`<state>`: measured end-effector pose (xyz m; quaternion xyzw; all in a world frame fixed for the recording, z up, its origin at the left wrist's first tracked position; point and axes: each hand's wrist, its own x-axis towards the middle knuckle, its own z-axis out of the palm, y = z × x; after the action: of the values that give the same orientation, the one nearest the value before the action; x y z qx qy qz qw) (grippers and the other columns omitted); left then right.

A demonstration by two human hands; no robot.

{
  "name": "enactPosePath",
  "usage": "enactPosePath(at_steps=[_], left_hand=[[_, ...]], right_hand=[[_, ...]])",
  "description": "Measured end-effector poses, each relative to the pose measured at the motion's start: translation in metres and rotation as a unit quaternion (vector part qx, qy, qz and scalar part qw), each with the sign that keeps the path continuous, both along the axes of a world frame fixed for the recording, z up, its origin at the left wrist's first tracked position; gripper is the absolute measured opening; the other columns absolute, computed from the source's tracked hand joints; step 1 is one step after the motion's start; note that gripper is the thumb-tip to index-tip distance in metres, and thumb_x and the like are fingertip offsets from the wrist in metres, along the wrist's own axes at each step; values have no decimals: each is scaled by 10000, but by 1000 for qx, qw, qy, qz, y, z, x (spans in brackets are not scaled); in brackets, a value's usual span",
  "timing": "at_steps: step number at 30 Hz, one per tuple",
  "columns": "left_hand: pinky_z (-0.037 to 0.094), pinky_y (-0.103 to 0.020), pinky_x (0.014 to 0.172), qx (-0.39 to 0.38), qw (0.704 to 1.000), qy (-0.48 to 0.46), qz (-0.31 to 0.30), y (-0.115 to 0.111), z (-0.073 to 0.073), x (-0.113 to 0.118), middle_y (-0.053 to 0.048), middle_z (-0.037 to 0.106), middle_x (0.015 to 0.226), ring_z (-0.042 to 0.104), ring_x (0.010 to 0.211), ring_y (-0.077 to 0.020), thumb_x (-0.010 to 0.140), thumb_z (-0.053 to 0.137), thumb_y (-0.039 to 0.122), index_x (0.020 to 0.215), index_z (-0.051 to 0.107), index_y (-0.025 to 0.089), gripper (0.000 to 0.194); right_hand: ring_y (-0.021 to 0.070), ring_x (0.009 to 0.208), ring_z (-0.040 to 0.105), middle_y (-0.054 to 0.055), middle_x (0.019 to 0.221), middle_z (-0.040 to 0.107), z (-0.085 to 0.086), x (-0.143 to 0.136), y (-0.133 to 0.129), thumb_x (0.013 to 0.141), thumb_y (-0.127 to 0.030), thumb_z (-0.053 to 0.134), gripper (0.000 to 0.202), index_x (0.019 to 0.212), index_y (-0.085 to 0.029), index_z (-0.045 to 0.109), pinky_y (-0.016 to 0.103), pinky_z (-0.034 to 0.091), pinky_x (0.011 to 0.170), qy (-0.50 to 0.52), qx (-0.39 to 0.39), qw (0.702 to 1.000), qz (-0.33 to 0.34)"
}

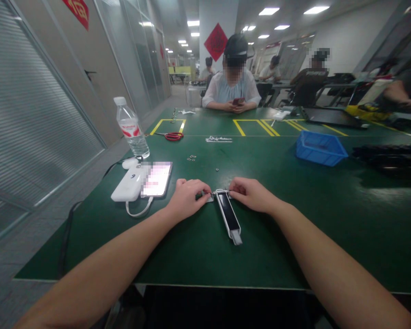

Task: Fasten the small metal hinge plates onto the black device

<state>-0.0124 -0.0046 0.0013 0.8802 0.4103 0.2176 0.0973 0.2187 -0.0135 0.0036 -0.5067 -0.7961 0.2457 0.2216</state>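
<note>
A slim white-framed device with a black face (pixel 228 211) lies slanted on the green table, a grey tab (pixel 236 237) sticking out of its near end. My left hand (pixel 189 196) is closed in a pinch at the left of the device's far end, where a small pale piece shows beside the fingertips. From the other side, my right hand (pixel 250 193) has its fingers curled in at that same end. What exactly sits between the fingers of each hand is too small to make out. Just beyond lies a tiny metal ring or nut (pixel 217 170).
Left of my arm are a phone (pixel 159 179), a white power bank (pixel 128 183) with a cable and a water bottle (pixel 132 130). Farther off lie several small metal pieces (pixel 192 158), red-handled scissors (pixel 174 136), white scraps (pixel 219 139) and a blue bin (pixel 320 148). A person (pixel 233 87) sits opposite.
</note>
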Motion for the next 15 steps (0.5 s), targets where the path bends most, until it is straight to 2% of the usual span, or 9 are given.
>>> enactPosePath(at_steps=[8,15], left_hand=[[295,-352,799,1,1000,8,25,-1,0,0,8,659,943,585,905,-185,830,606,269,926,610,223,107],[292,-372,824,5,999,16,27,1,-2,-2,-7,645,1001,573,972,-208,828,618,332,871,632,218,123]], right_hand=[[113,586,474,-24,641,509,-1,1,1,815,-218,552,44,797,-178,559,245,369,575,7,0,1000,1],[113,587,473,-24,643,513,-2,1,1,815,-215,552,44,793,-180,563,244,368,578,6,0,1000,0]])
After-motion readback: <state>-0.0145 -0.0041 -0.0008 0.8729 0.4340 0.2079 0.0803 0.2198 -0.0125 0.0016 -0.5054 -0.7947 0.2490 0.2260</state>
